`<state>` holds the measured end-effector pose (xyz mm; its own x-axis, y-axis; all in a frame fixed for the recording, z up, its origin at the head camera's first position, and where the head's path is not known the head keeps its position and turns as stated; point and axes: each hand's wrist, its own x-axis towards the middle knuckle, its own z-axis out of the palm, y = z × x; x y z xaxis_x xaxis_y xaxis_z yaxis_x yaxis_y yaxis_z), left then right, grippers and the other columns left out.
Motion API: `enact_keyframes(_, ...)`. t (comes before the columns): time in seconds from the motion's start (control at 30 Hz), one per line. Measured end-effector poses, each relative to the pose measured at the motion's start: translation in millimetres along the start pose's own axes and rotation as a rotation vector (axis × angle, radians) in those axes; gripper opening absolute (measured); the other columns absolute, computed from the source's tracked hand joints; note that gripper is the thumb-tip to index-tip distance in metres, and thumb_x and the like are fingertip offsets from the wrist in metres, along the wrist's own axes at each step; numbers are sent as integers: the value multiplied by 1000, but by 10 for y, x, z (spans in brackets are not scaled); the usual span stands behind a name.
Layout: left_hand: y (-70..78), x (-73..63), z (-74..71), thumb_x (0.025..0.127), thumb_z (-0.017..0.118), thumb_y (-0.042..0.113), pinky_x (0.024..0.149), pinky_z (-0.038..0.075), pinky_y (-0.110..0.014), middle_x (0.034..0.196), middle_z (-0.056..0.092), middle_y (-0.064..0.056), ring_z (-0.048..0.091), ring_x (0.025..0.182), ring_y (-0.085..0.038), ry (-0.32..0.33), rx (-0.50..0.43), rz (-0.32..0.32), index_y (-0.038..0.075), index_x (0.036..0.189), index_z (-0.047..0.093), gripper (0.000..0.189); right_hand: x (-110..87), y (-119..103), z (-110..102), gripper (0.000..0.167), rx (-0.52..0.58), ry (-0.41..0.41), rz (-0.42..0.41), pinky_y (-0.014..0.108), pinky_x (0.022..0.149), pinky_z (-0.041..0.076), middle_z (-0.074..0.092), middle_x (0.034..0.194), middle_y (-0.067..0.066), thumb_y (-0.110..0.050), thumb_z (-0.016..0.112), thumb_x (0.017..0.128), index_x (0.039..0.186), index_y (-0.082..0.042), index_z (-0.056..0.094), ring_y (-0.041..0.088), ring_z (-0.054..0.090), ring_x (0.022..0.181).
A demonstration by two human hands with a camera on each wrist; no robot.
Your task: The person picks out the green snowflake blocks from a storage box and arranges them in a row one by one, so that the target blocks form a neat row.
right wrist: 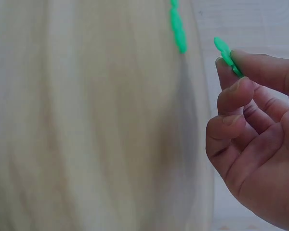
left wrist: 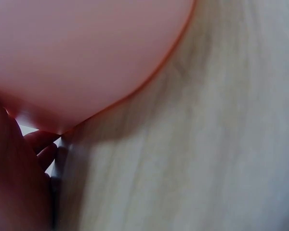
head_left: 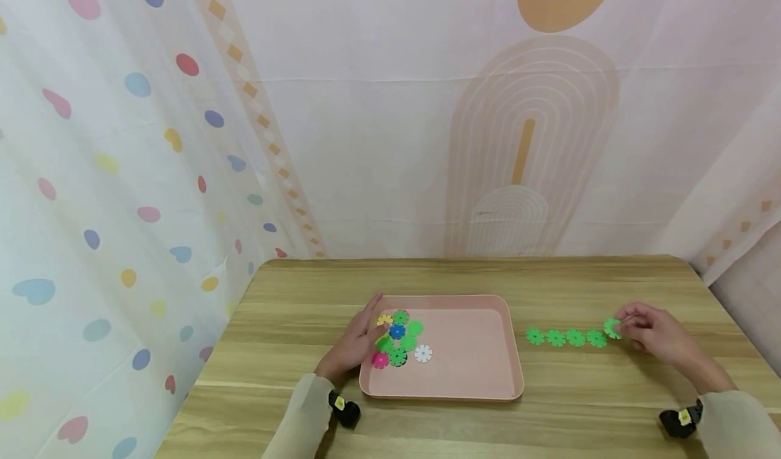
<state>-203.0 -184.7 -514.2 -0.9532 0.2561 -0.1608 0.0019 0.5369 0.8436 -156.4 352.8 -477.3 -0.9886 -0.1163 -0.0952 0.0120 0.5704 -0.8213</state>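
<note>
My right hand (head_left: pixel 655 330) pinches a green notched plastic disc (right wrist: pixel 225 54) between thumb and index finger, the other fingers curled. The disc is held up just off the right end of a row of several green discs (head_left: pixel 575 337) on the table. My left hand (head_left: pixel 354 342) lies at the left edge of a pink tray (head_left: pixel 470 350), thumb over the inside and fingers along the outside of the rim. Loose discs in the tray sit close to that thumb: green, a blue one (head_left: pixel 397 331), a pink one (head_left: pixel 380 360), a yellow one (head_left: pixel 385 319) and a white one (head_left: pixel 424 353).
Both hands work over a wood-grain table (head_left: pixel 451 276). Behind it hangs a patterned curtain (head_left: pixel 366 140), and a spotted one (head_left: pixel 122 242) runs along the left side. Each wrist carries a small black camera (head_left: pixel 346 413).
</note>
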Motion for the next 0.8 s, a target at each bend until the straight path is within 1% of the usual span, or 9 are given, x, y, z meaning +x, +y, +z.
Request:
enact_keyframes(0.23,-6,6,0,104,49,33,116,7,-69,166,13,-4,8,152,-36,-2,14,14,32,160,12,67,-20,95,-5,22,-42,-10,58,25,54,46,59,79,0,-4,57,97,113,12,53,8,50,62)
enact_keyframes(0.37,-2,16,-4,104,48,32,116,8,-69,166,13,-5,9,151,-37,3,29,30,31,160,12,67,-8,125,-16,23,-42,-25,88,24,54,45,57,78,0,-5,57,98,113,11,53,8,49,62)
enact_keyframes(0.47,-7,19,-2,104,48,31,116,7,-69,166,13,-6,9,151,-38,5,27,40,29,160,12,67,-1,134,-24,22,-48,-36,97,24,55,44,58,80,0,-6,57,98,113,11,54,8,48,63)
enact_keyframes(0.63,-7,18,5,104,48,32,116,6,-68,166,13,-4,8,152,-36,2,5,28,30,160,12,66,2,140,-22,23,-81,-22,100,24,53,43,60,84,1,-9,59,97,111,9,56,7,47,63)
enact_keyframes(0.8,-1,14,3,104,48,31,116,6,-69,166,13,-6,8,151,-37,5,4,35,29,160,12,66,9,147,-1,23,-96,-14,104,24,52,42,56,83,2,-12,61,97,110,6,58,7,44,60)
